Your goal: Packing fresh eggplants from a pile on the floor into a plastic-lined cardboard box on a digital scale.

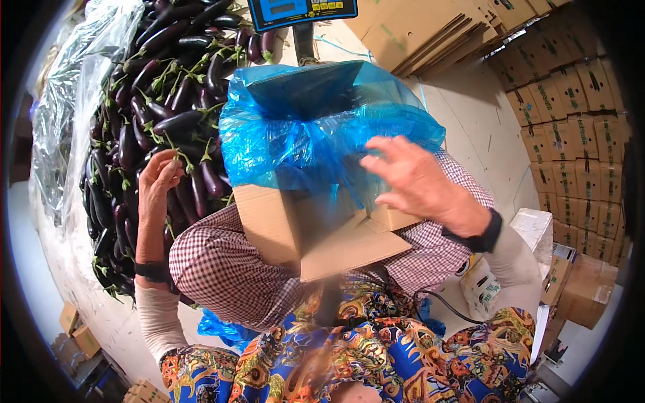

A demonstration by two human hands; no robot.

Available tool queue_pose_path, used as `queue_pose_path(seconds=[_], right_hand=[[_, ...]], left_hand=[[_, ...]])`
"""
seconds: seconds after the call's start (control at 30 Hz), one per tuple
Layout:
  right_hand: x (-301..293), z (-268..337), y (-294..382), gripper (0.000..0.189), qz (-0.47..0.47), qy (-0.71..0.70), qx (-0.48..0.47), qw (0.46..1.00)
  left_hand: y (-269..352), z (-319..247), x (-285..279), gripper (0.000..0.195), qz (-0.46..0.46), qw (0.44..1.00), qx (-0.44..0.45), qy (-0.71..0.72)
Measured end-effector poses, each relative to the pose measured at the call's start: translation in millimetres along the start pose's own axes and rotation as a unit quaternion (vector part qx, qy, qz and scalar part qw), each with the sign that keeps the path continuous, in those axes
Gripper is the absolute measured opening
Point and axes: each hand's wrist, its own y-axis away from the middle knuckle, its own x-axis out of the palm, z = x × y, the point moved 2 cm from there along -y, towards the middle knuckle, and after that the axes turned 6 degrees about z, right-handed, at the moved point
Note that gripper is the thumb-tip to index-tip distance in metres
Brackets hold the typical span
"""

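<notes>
An open cardboard box [352, 247] stands in front of me between my knees, with a blue plastic bag [282, 151] draped over its far part and one far flap raised. My left hand [161, 171] is at the near side of a large heap of eggplants [181, 123], its thumb and fingers pinched on the green stem of an eggplant. Over the right side of the bag hovers my right hand [410, 181], fingers spread, with nothing held. The inside of the box is partly dark and blurred.
Beyond the box stands a digital scale display [302, 11] on a post. Flattened cardboard [433, 35] leans at the back right. Stacked cartons [574, 131] line the right side, with a white foam box [531, 231] nearer. Clear plastic sheeting [75, 101] borders the heap on the left.
</notes>
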Motion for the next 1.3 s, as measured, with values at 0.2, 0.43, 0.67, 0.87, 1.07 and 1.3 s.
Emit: queue_pose_path(seconds=[0.2,0.43,0.67,0.87,1.07,1.3], right_hand=[[51,-19,-2,0.020,0.048,0.144,0.022,0.988],[-15,-18,7,0.008,-0.055,-0.145,0.050,0.987],[-65,-4,31,0.018,-0.008,-0.486,0.234,0.842],[-85,-12,67,0.019,-0.003,-0.503,0.241,0.830],[-85,-10,129,0.019,0.020,-0.521,0.243,0.818],[-70,-10,169,0.015,0.114,-0.576,0.204,0.783]], left_hand=[[21,-104,42,0.038,0.235,0.956,0.102,-0.141],[30,-133,89,0.057,0.351,0.799,0.211,-0.442],[5,-98,149,0.039,0.284,0.631,0.410,-0.595],[9,-95,111,0.012,0.320,0.727,0.320,-0.516],[92,-142,47,0.019,0.392,0.838,0.164,-0.341],[154,-88,32,0.014,0.442,0.775,0.094,-0.441]])
